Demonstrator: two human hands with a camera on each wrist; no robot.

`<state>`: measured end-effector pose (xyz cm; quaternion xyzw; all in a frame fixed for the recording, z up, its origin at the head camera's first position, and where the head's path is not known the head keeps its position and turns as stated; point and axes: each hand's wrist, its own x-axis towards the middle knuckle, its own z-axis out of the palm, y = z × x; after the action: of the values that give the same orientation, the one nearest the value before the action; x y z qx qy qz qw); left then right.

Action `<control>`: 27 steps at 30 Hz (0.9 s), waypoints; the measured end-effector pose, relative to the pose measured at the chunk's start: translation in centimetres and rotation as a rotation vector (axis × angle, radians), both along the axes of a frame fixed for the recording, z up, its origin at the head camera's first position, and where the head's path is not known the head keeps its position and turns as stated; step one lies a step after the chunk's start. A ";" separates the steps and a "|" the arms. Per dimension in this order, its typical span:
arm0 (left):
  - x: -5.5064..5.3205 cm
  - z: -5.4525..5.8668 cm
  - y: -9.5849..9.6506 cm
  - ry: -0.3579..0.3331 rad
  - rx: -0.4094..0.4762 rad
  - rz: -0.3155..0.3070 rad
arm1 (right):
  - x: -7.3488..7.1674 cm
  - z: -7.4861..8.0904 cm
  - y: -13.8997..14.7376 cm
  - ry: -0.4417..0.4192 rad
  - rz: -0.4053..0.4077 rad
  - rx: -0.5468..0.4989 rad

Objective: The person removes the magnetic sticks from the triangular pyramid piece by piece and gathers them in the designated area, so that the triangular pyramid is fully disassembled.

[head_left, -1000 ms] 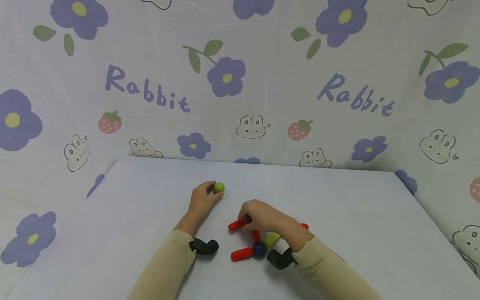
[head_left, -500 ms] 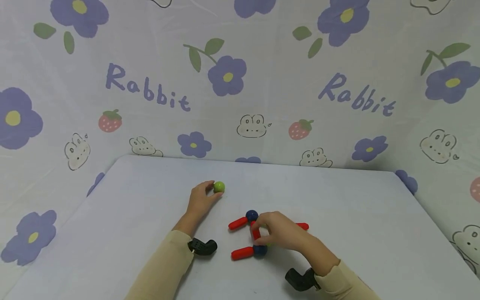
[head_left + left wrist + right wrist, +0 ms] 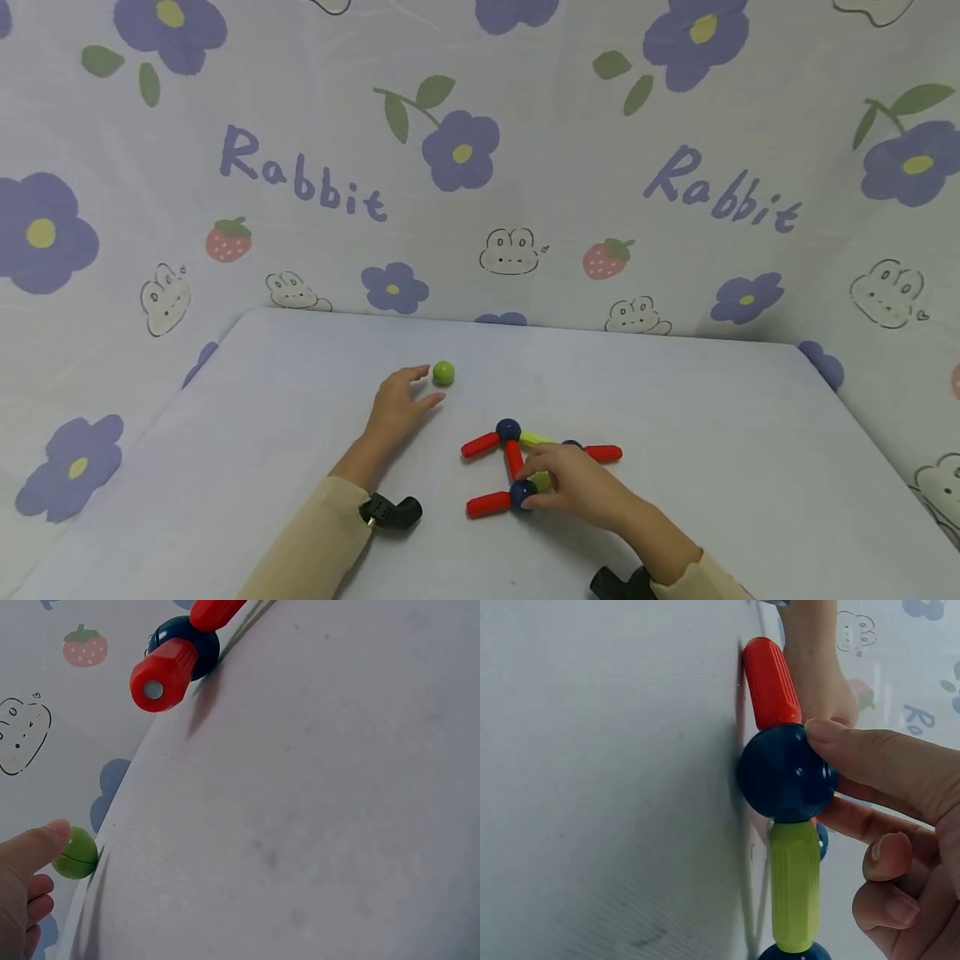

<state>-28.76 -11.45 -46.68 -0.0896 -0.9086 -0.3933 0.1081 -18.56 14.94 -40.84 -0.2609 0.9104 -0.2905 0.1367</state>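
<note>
Between thumb and forefinger of the right hand [image 3: 577, 487]: the near navy ball [image 3: 522, 495], pinched narrowly, thumb on one side, fingers behind. Half a second ago these fingers were up at the middle red rod [image 3: 513, 459]; a second ago, by the far navy ball [image 3: 507, 430]. So the grip has come nearer the person, one joint to the next.

Around the grip: near red rod [image 3: 489, 504] sticks out to its left, free at its outer end. Middle red rod runs away from it to the far navy ball, which carries a far red rod [image 3: 481, 445] to the left and a lime rod [image 3: 536, 438] to the right. Second lime rod [image 3: 795, 885] leaves the held ball, partly under the hand in the head view, and meets another navy ball. Beyond the knuckles, a part-hidden ball [image 3: 572, 444] and an outer red rod [image 3: 603, 453].

Left hand [image 3: 397, 412]: thumb and forefinger spread wide, holding nothing that I can make out. Green ball [image 3: 444, 372] sits on the white table [image 3: 337, 358] just past its fingertips, well beyond the right grip and to its left. Earlier those fingers cupped it; now a gap shows.

My reading: work now centres on the held joint, perhaps steadying or adjusting it; green ball remains unattached.
</note>
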 end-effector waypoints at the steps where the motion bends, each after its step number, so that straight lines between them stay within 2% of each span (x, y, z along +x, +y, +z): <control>1: 0.2 0.1 0.0 -0.007 -0.003 -0.006 | 0.0 -0.1 0.0 -0.007 -0.002 -0.002; 6: 1.1 0.3 0.1 0.003 -0.035 -0.021 | 0.2 -0.5 0.0 0.000 -0.001 -0.014; 9: 1.7 0.7 0.2 0.050 -0.053 -0.045 | 0.3 -0.6 0.1 0.015 -0.001 -0.019; 15: 4.3 1.7 0.8 0.194 -0.096 -0.143 | 0.5 -0.8 0.2 0.061 -0.004 0.001; 18: 5.7 2.1 1.1 0.230 -0.116 -0.197 | 0.5 -0.8 0.3 0.086 -0.007 0.012; 23: 7.6 2.3 1.6 0.220 -0.141 -0.287 | 0.7 -1.2 0.3 0.087 -0.016 -0.008; 27: 8.9 2.6 2.1 0.178 -0.155 -0.349 | 0.8 -1.4 0.4 0.091 -0.014 -0.033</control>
<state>-19.82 -9.33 -44.09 -0.2880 -0.8938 -0.3255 0.1110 -17.78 15.35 -42.27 -0.2697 0.9125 -0.2945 0.0886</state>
